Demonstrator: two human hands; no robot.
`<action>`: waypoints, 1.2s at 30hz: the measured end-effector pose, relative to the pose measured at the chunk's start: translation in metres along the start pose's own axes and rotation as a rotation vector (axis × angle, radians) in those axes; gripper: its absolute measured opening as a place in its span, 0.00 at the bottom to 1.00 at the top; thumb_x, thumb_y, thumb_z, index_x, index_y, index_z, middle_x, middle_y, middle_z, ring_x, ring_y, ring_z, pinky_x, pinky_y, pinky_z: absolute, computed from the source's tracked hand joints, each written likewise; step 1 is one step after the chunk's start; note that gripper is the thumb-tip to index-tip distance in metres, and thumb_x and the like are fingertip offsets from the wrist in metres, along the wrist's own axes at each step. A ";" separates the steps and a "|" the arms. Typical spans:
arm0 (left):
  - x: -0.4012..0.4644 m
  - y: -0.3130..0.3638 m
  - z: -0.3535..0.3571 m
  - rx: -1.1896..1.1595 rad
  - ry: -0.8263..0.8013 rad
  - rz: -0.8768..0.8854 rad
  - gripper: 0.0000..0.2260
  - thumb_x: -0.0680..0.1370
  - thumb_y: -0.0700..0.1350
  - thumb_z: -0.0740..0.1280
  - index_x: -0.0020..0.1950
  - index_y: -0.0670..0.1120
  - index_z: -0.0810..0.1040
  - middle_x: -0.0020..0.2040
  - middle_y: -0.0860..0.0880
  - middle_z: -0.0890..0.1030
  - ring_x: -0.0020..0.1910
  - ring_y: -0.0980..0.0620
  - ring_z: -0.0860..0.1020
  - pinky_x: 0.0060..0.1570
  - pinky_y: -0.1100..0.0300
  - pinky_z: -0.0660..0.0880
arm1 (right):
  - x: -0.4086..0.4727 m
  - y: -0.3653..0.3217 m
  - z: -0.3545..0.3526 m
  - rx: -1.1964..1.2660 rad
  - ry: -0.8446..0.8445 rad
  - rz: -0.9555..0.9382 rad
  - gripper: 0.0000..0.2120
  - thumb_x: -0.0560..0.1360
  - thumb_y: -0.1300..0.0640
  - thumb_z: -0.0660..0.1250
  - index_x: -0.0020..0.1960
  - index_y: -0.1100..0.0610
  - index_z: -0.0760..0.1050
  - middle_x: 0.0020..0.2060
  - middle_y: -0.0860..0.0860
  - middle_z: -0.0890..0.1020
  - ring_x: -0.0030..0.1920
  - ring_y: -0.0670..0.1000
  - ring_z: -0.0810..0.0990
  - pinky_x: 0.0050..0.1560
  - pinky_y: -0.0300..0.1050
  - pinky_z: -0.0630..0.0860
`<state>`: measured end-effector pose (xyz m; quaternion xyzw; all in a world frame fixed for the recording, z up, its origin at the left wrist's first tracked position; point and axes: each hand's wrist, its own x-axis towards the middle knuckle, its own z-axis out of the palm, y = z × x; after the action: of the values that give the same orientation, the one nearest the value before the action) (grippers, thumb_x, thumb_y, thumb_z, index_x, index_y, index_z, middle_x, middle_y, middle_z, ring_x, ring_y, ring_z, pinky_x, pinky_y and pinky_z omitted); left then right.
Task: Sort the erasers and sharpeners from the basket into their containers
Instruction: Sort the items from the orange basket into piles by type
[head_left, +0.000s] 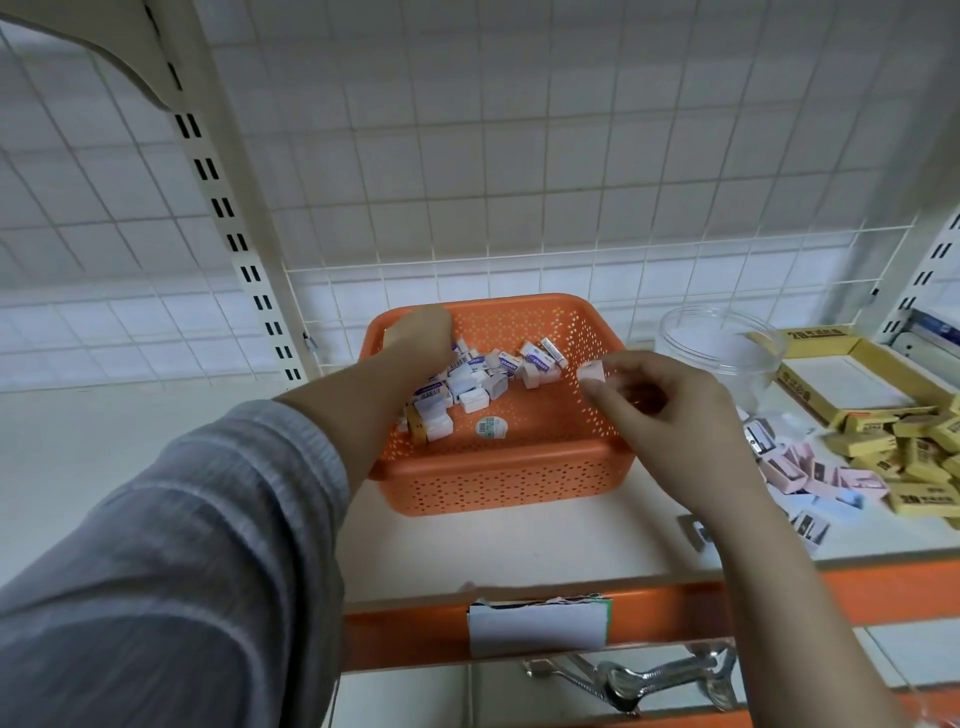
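The orange basket (498, 467) sits on the shelf (130, 441) between both hands. Just beyond the right hand (670, 415) stands a clear round container (722, 343). The left hand (421, 338) reaches into the pile of erasers (467, 384) with curled fingers; whether it grips one cannot be told. The right hand pinches a small white eraser (591, 372) over the basket's right side. These pieces look light, slightly rubbery, easily pinched across their short sides.

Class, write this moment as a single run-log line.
left hand: in orange basket, among erasers | right hand: pinching small white piece over basket | clear tub: right
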<state>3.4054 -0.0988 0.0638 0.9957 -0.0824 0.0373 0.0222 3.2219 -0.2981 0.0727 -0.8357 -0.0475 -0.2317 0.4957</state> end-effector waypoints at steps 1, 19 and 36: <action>-0.001 0.001 0.000 0.009 0.019 -0.007 0.04 0.75 0.39 0.64 0.45 0.42 0.79 0.40 0.47 0.79 0.37 0.49 0.78 0.30 0.58 0.74 | 0.000 0.000 0.000 0.006 0.000 -0.001 0.11 0.72 0.54 0.72 0.42 0.38 0.74 0.36 0.45 0.81 0.40 0.40 0.78 0.40 0.25 0.70; -0.065 0.024 -0.049 -0.679 0.276 0.041 0.02 0.72 0.43 0.72 0.43 0.46 0.83 0.38 0.53 0.81 0.35 0.61 0.77 0.37 0.68 0.73 | -0.005 -0.004 -0.016 0.038 0.138 0.035 0.10 0.72 0.55 0.71 0.41 0.40 0.77 0.35 0.43 0.81 0.39 0.42 0.80 0.36 0.31 0.75; -0.165 0.147 -0.030 -1.091 0.200 0.147 0.09 0.72 0.43 0.72 0.41 0.59 0.82 0.34 0.54 0.83 0.32 0.61 0.78 0.34 0.71 0.73 | -0.028 0.076 -0.137 -0.292 0.227 0.205 0.13 0.74 0.58 0.69 0.58 0.55 0.79 0.40 0.42 0.79 0.43 0.45 0.78 0.46 0.43 0.74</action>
<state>3.2167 -0.2149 0.0862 0.8232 -0.1564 0.0848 0.5391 3.1741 -0.4492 0.0542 -0.8677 0.1277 -0.2770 0.3925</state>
